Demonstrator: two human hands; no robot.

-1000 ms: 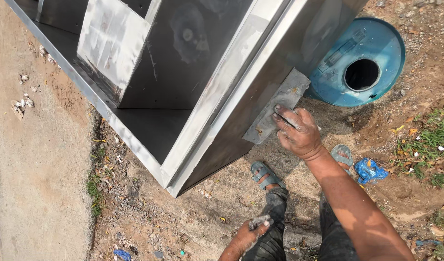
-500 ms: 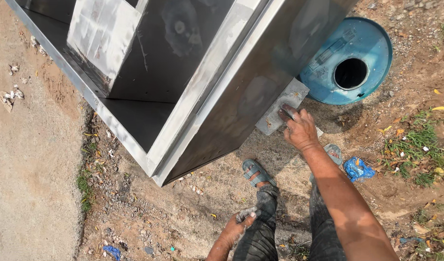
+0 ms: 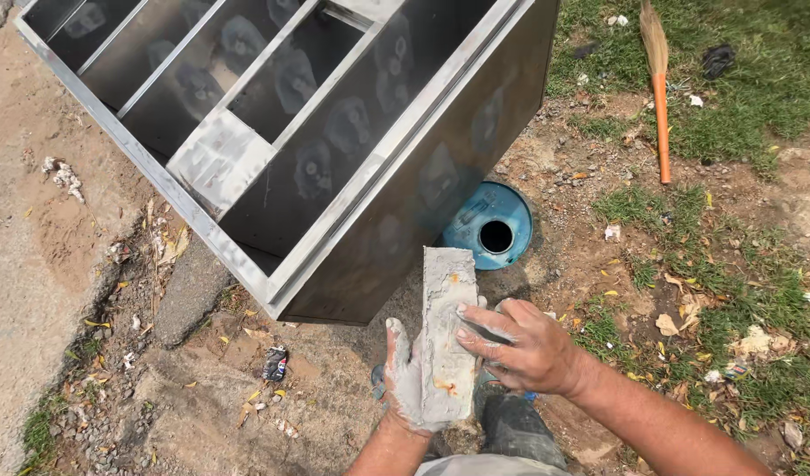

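A flat grey board [image 3: 447, 317] smeared with grey putty is held upright in front of me. My left hand [image 3: 406, 381], coated in grey putty, grips its lower left edge. My right hand [image 3: 521, 345] presses its fingers on the board's right side, near the middle. Just beyond the board stands a large dark metal cabinet frame [image 3: 334, 150] with pale putty patches along its rails, tilted on the dirt.
A blue drum [image 3: 493, 226] with a round hole lies behind the cabinet's corner. A broom with an orange handle [image 3: 661, 115] lies on the grass at the upper right. Concrete runs along the left. My legs are below the hands.
The camera has pulled back. My right hand left the cabinet's side, and the putty board came off it. Both hands now hold the board in front of me.
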